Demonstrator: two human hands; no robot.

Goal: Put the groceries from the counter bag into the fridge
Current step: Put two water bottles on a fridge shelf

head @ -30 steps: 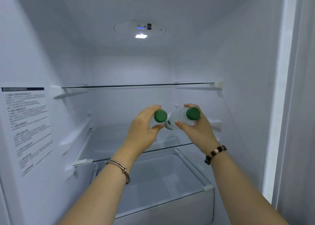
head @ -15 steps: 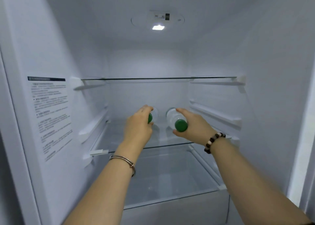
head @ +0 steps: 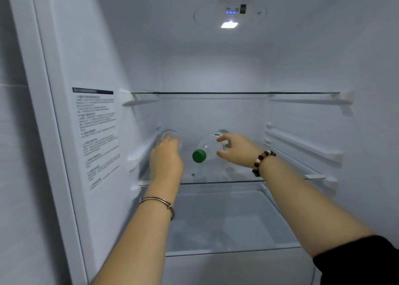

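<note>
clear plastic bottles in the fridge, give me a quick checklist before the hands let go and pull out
1. Right hand grips the clear plastic bottle with a green cap: ok.
2. That bottle lies on its side, cap toward the camera: ok.
3. It rests fully on the glass shelf: cannot tell.
4. Left hand covers the second clear plastic bottle; grip and rest: cannot tell.
5. The two bottles are apart: ok.

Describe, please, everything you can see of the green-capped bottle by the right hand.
The green-capped bottle is clear plastic, with a printed label near its far end. It lies sideways, cap toward the camera, low over the middle glass shelf; whether it rests there is unclear. The right hand grips its body from the right.
</note>
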